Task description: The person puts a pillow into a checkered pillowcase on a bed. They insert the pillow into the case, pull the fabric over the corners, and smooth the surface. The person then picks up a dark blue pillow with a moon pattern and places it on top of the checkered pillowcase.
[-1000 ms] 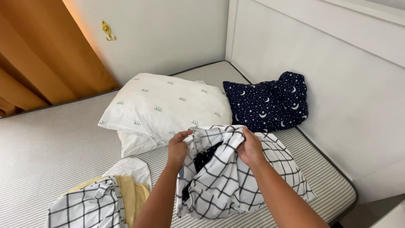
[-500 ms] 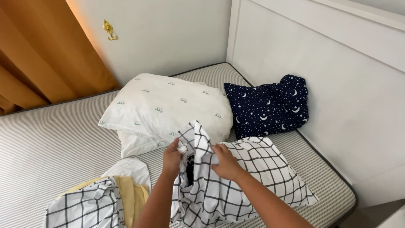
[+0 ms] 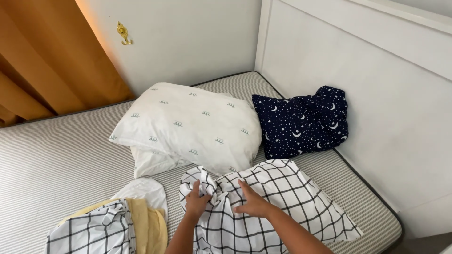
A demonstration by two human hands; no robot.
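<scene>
The checked pillow (image 3: pixel 278 207), white with a black grid, lay on the striped mattress (image 3: pixel 61 160) near its front edge, its long axis running from the bunched open end at the left toward the lower right corner. The left hand (image 3: pixel 195 201) gripped that bunched fabric, fingers closed on it. The right hand (image 3: pixel 252 203) pressed flat on the cover, fingers spread. Behind lay a white pillow (image 3: pixel 193 124) and a navy star-and-moon pillow (image 3: pixel 303 121) against the white wall (image 3: pixel 367 94). An orange curtain (image 3: pixel 52 61) hung at left.

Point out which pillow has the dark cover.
The navy pillow with moons and stars, against the right wall. The big white pillow and the black-and-white checked pillow under both hands are light.
</scene>
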